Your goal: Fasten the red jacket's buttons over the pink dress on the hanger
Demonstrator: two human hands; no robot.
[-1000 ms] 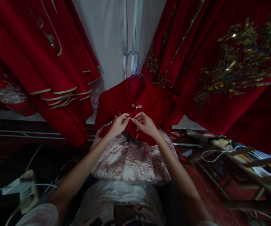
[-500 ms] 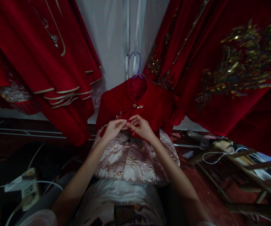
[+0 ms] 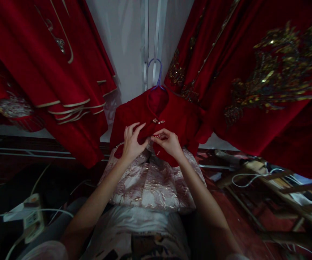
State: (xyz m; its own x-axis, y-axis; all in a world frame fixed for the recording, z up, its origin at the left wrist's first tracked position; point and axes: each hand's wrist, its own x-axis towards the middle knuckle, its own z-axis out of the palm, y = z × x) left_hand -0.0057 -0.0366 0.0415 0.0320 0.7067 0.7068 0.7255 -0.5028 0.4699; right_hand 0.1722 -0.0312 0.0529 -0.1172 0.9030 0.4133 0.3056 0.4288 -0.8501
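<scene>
From my feed, the red jacket (image 3: 172, 119) hangs toward twelve o'clock of both hands, its beaded front edge running roughly twelve to six. The right hand (image 3: 169, 142) is nearer, pinching a beaded fastener (image 3: 156, 137) at its ten. I see the left hand (image 3: 132, 144) spread at the fastener's nine; thumb contact I cannot tell.

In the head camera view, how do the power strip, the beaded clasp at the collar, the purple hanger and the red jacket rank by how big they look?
Largest to smallest:
1. Red jacket
2. Power strip
3. Purple hanger, counting only the part that shows
4. Beaded clasp at the collar
</scene>
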